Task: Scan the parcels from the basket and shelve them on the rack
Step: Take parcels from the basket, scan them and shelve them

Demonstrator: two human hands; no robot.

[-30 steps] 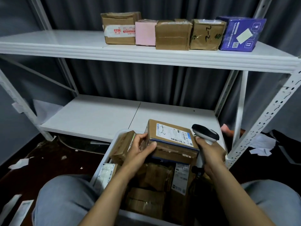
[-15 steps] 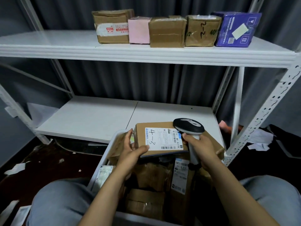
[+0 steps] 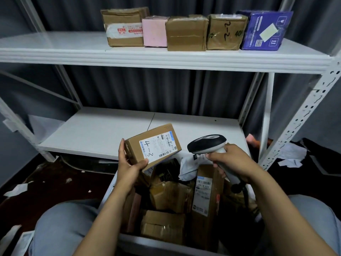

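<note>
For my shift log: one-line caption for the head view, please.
Left hand holds the parcel marked 4-3 over the basket; right hand grips the scanner beside it.

Rack (image 3: 302, 115): white-painted metal, smooth, with perforated uprights. Upper shelf (image 3: 55, 43) and lower shelf (image 3: 96, 132): smooth white boards with a faint sheen.

Parcel marked 4-3 (image 3: 133, 148): matt brown cardboard carrying a smooth white paper label (image 3: 158, 146).

Scanner (image 3: 206, 144): moulded plastic, with a dark, slightly glossy head cap and a pale satin body.

Basket (image 3: 156, 242): smooth white plastic. Mailer bag (image 3: 188, 167): white plastic film, creased.

Taped box (image 3: 185, 33): brown cardboard under glossy, wrinkled clear tape. Pink box (image 3: 154, 31): matt card. Blue box (image 3: 263, 30): printed card, lightly glossy.

Curtain (image 3: 147, 85): dark grey pleated cloth, matt. Trousers (image 3: 60, 228): pale blue woven cloth. Floor (image 3: 55, 182): dark, dull, strewn with white paper scraps (image 3: 289, 154).
</note>
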